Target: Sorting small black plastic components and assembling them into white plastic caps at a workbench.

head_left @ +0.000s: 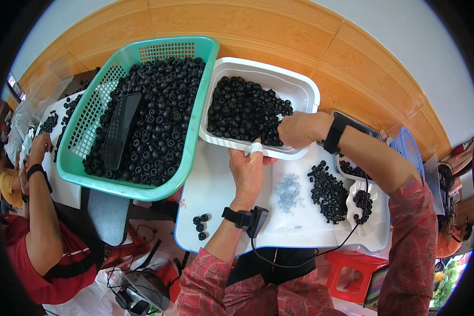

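Left hand point(246, 174): at the near rim of the white tub point(306, 89), centre of frame; a white-wrapped digit shows above the rim, other fingers partly below it. Looks like a steadying hold; how tightly it is closed, cannot tell. Right hand point(300, 130): reaches over the tub's right side, knuckles up, fingers bent down among the black ring-shaped pieces point(236, 108). Whether it pinches any, cannot tell.

Location: these pieces fill the tub's left and middle, upper centre of frame; bare white floor shows at upper right.

Step in hand (judged): picking or raking through the pieces while the tub is braced. Next move probably calls for fingertips closing on a small piece, left hand holding the rim.

Obscured: right fingertips, behind the hand and pieces; metal tray point(348, 117), partly behind the right forearm. Clear bits point(288, 193), lower centre, too small to identify. Co-worker's hand point(39, 147), far left: grip unclear, body cut by the dark fisheye border.
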### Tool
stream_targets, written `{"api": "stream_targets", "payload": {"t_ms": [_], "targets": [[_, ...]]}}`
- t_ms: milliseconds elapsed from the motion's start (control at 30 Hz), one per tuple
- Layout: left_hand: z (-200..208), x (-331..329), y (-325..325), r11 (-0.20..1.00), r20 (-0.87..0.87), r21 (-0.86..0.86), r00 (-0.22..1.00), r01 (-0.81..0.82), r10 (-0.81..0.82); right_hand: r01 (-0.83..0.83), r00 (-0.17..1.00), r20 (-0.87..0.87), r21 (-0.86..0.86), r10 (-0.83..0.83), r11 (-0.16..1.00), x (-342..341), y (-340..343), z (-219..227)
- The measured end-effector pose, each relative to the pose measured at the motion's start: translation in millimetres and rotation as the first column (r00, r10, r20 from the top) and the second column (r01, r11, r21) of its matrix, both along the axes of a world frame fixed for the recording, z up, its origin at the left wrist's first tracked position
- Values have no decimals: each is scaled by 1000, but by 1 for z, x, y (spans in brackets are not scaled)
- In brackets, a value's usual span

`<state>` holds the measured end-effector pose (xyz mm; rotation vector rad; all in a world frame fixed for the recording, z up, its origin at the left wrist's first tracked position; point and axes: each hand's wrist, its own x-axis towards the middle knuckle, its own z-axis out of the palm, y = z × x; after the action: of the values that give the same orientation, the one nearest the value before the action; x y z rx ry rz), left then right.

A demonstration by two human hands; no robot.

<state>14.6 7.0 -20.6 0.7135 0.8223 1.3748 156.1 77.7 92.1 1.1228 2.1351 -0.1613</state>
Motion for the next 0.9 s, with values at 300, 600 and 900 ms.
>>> {"api": "stream_targets", "payload": {"t_ms": [300, 600, 900], "targets": [[1, -1, 0, 1000, -36, 8, 999, 4, -4, 105, 986, -141, 113, -89, 988, 7, 17, 0], [1, 0, -1, 1000, -4, 3, 1000, -31, 31, 100, 987, -133, 89, -88, 991, 1, 5, -9], [0, -1, -1, 1000, -42, 7, 999, -14, 14, -5, 1000, -16, 106, 7, 994, 1, 6, -27]]}}
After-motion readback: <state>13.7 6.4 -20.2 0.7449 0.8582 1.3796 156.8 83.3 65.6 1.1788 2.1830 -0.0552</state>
